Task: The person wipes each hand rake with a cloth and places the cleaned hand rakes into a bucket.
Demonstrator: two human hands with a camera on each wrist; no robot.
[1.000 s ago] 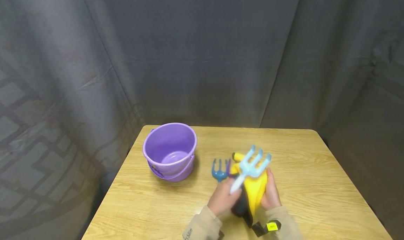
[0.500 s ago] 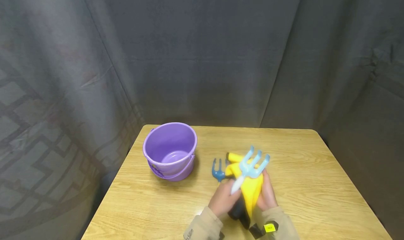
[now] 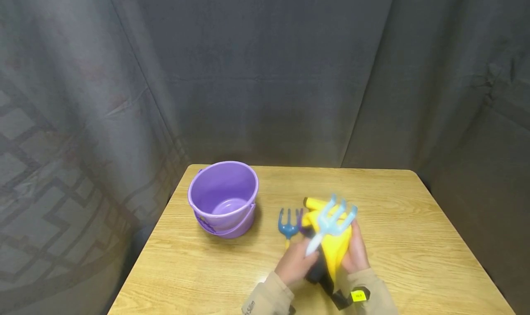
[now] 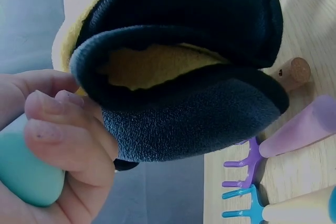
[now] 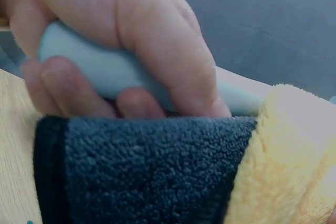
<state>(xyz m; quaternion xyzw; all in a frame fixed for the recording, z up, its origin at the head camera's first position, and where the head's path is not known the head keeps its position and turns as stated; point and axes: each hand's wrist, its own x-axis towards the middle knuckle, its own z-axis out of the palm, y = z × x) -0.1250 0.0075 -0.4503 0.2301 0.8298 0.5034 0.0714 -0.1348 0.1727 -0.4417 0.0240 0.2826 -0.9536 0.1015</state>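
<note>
Yellow/blk plush [image 3: 336,251], gripped by R hand [image 3: 357,250], shifted right vs earlier, L hand [image 3: 295,262] curled round lt-blue fork [image 3: 329,225].

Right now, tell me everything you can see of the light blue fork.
The light blue fork has three prongs, a broad head and a thick handle with a rounded teal end; it looks like smooth plastic. The left hand grips the handle, prongs pointing away from the person and slightly right. In the head view it overlaps the yellow-and-black cloth and looks a little blurred; whether its head touches the cloth is unclear.
</note>
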